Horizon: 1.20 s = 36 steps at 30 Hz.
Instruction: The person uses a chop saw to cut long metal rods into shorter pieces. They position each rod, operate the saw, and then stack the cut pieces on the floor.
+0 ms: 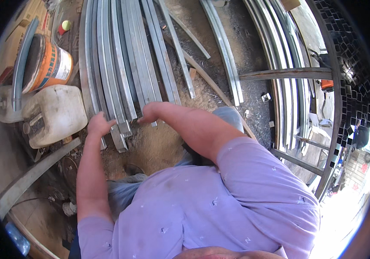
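My left hand (pixel 100 125) is at the near left ends of a bundle of long grey metal profiles (pixel 115 86). Its thumb points right, apart from the other fingers, so the hand looks open. My right hand (pixel 151 112) hangs over the near ends of the neighbouring metal tubes (pixel 138 56). Its thumb points down and left, and it looks open too, though some of its fingers are hidden. Between the two hands the profile ends lie uneven, some reaching closer to me. Whether either hand touches the metal is hard to tell.
A dirty white jerrycan (pixel 59 114) and an orange bucket (pixel 49 64) stand at left. More metal profiles (pixel 223 52) lie right of centre, with a long stack (pixel 286 86) farther right beyond a frame bar (pixel 286 74). A wooden strip (pixel 206 77) crosses the littered floor.
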Each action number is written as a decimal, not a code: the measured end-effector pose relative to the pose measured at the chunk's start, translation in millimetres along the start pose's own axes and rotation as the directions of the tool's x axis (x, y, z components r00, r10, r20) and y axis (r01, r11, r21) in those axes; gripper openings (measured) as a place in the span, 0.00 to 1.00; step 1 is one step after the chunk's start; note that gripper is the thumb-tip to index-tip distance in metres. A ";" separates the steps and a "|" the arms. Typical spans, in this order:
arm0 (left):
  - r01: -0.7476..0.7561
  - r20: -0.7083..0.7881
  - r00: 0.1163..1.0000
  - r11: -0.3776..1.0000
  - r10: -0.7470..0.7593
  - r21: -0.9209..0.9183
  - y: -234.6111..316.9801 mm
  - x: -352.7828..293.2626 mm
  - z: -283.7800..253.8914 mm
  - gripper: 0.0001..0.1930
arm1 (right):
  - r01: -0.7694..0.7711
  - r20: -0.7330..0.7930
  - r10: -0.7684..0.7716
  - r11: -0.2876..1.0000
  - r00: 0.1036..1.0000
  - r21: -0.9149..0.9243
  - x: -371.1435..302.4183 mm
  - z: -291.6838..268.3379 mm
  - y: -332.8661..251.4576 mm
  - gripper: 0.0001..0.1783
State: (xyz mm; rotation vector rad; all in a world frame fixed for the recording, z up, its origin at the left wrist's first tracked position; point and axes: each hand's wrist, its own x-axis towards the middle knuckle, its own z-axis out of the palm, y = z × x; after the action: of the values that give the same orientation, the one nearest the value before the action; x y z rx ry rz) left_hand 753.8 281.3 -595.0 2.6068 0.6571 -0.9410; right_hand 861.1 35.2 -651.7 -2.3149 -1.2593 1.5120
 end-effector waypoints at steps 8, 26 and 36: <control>-0.257 -0.220 0.950 0.954 0.220 -0.154 8.1 -134.7 -77.9 0.33 | -0.031 0.006 0.031 0.998 1.000 0.060 -21.9 -48.0 -24.2 0.39; -0.196 0.118 0.966 0.947 0.231 -0.253 4.6 -134.9 -32.0 0.38 | 0.107 -0.093 -0.104 0.994 0.990 0.026 -50.9 -76.7 -48.8 0.44; -0.153 0.245 0.940 0.935 0.237 -0.319 19.2 -169.2 19.1 0.31 | -0.067 -0.023 0.078 0.953 0.997 0.296 -113.0 -59.5 -109.8 0.38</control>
State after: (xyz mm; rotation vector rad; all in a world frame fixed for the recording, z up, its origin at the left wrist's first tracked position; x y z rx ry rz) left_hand 638.2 203.3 -495.6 2.1740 0.4156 -1.0325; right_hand 826.6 49.5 -487.5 -2.2017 -0.8768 1.5525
